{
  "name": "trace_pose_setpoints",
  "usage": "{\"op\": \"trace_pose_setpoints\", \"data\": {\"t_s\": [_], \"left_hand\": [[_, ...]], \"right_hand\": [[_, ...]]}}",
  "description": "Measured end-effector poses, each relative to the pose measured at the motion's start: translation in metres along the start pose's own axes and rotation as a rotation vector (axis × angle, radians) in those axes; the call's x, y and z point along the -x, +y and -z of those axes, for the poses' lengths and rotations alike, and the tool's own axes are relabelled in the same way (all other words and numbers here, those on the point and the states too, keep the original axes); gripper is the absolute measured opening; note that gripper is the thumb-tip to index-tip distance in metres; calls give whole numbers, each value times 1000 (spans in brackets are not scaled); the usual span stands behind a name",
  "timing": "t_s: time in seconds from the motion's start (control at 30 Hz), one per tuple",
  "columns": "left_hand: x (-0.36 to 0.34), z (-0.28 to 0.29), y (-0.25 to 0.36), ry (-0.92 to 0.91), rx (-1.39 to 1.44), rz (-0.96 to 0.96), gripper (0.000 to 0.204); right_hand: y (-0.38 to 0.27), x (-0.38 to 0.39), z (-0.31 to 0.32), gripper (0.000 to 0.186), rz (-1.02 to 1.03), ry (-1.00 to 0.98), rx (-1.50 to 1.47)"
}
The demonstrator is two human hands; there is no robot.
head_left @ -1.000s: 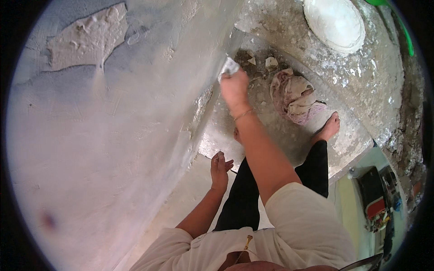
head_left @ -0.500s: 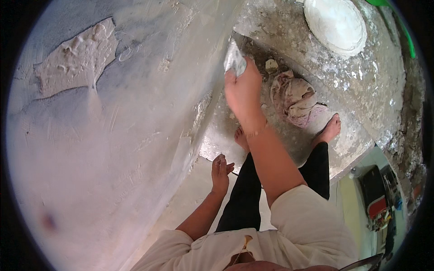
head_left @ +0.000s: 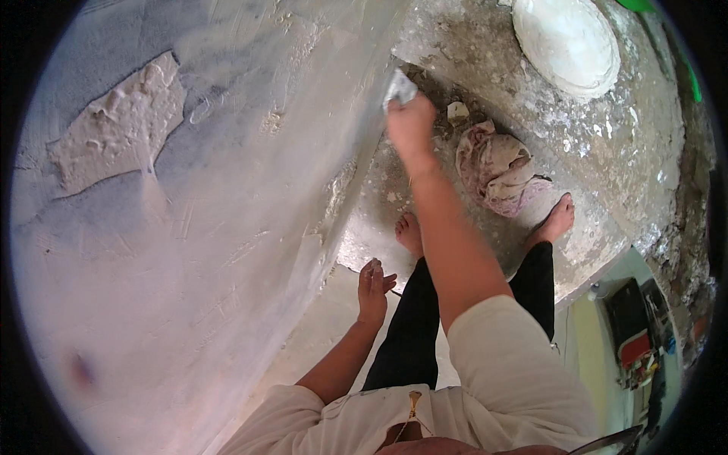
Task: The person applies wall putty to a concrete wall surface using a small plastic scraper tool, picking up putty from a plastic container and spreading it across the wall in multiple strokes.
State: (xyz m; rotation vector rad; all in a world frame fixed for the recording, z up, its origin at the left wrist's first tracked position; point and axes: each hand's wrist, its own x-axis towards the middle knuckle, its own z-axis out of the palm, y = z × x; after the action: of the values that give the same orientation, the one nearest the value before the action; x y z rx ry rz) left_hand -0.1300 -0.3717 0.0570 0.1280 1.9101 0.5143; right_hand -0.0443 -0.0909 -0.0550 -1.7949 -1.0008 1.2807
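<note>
My right hand (head_left: 409, 117) grips a flat silvery scraper (head_left: 400, 83), held at the edge of the pale plastered wall (head_left: 144, 258), high in the middle of the view; whether it touches the plaster I cannot tell. A rough raised plaster patch (head_left: 114, 129) is on that surface at the upper left. My left hand (head_left: 371, 292) hangs lower down beside the wall, fingers loosely apart and whitened, holding nothing visible. A crumpled stained cloth (head_left: 489, 163) lies right of my right arm, on a dirty concrete step (head_left: 588, 227).
My bare feet (head_left: 553, 220) stand on the step. A white oval basin (head_left: 565, 42) rests on the rough ledge at the upper right, near a green plastic object (head_left: 690, 80). Small chips (head_left: 457, 111) lie by the cloth. A pile of dark and red items (head_left: 629, 326) is below at the right.
My right hand with the scraper has moved up and slightly right along the wall's edge. The view has shifted a little, so the plaster patch appears lower. My left hand has barely moved.
</note>
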Motion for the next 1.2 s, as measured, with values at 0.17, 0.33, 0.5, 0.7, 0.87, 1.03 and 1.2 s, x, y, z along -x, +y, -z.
{"op": "trace_pose_setpoints", "data": {"t_s": [0.17,0.33,0.5,0.7,0.87,1.03,1.2], "left_hand": [[-5,4,-1,46,14,15,63],[-3,-1,1,23,-4,14,62],[-6,3,-1,19,6,-24,61],[-3,-8,5,31,28,36,61],[-1,4,-3,55,26,36,59],[2,2,-1,85,40,44,45],[-2,26,-13,-90,-459,-396,53]], "right_hand": [[-43,29,6,26,61,-17,59],[-20,16,1,28,237,99,87],[-43,31,3,30,247,30,103],[-11,-8,3,23,-118,-133,77],[-43,34,3,19,284,96,55],[-76,73,21,33,169,-37,58],[-139,144,47,46,401,-202,-17]]}}
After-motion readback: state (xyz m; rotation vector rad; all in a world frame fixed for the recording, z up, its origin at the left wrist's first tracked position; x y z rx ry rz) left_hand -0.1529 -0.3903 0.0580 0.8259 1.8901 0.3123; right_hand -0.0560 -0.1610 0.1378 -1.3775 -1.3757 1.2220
